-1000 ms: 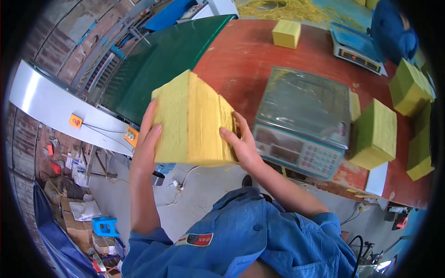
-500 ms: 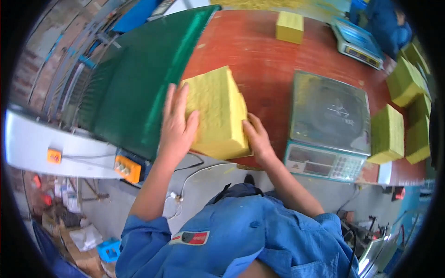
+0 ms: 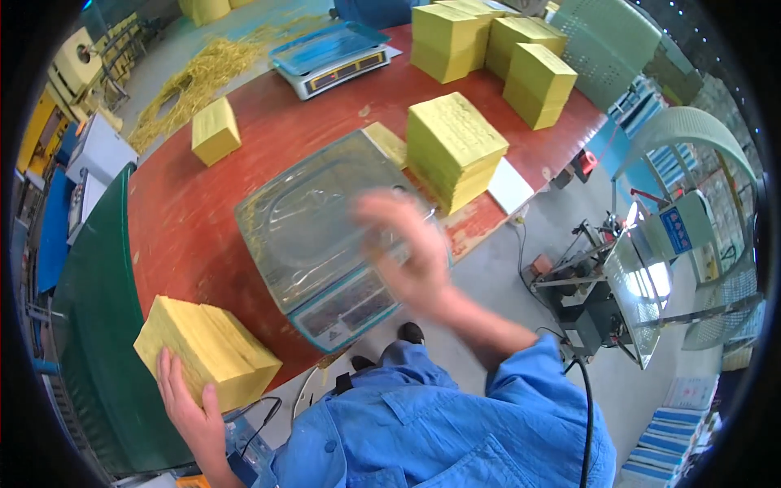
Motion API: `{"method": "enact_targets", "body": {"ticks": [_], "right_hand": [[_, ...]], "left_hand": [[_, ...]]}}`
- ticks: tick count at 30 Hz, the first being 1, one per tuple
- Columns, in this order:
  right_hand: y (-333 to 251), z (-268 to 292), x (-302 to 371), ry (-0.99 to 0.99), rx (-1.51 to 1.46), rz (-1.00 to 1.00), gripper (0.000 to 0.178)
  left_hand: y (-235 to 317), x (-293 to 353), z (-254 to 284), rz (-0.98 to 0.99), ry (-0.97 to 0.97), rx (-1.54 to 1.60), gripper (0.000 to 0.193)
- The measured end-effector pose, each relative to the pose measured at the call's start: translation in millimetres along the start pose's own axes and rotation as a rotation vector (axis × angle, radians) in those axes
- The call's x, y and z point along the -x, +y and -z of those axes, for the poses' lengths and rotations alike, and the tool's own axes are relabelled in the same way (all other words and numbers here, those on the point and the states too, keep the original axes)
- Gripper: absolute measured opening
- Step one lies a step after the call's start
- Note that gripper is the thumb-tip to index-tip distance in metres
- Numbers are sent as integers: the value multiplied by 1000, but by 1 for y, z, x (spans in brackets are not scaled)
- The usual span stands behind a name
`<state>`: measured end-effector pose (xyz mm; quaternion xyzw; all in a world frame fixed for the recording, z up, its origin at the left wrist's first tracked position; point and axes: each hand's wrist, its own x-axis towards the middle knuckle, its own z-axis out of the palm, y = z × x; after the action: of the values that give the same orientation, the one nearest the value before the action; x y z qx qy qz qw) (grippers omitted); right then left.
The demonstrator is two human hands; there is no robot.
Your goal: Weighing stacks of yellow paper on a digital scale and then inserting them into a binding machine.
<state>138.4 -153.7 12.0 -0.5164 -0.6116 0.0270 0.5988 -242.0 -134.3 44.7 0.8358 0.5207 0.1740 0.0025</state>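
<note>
My left hand [image 3: 187, 403] lies against the side of a stack of yellow paper [image 3: 215, 346], fingers stretched and thumb apart. That stack stands at the table's near left corner, its layers slightly offset. My right hand [image 3: 411, 252], blurred by motion, is over the grey-topped weighing scale [image 3: 317, 203]; its fingers look outstretched and nothing shows in them. Whether it touches the scale I cannot tell. Just right of the scale stands another stack of yellow paper [image 3: 455, 146], with a low yellow piece [image 3: 386, 145] beside it.
The red table [image 3: 175, 264] also carries a smaller yellow block [image 3: 215, 132], a blue-topped scale [image 3: 329, 57] and several yellow stacks [image 3: 539, 85] at the far right. A green surface [image 3: 106, 350] adjoins its left side. Metal equipment [image 3: 590, 301] stands on the floor at right.
My view has swung to the right. My right hand has left the near paper stack and moved over the grey-topped scale. My left hand stays on that stack.
</note>
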Motion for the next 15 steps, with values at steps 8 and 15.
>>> {"method": "enact_targets", "body": {"ticks": [8, 15], "right_hand": [[159, 174, -35, 30, 990, -418, 47], [182, 201, -51, -63, 788, -460, 27]], "left_hand": [[-10, -6, -2, 216, 17, 106, 41], [56, -15, -8, 203, 257, -172, 31]]}}
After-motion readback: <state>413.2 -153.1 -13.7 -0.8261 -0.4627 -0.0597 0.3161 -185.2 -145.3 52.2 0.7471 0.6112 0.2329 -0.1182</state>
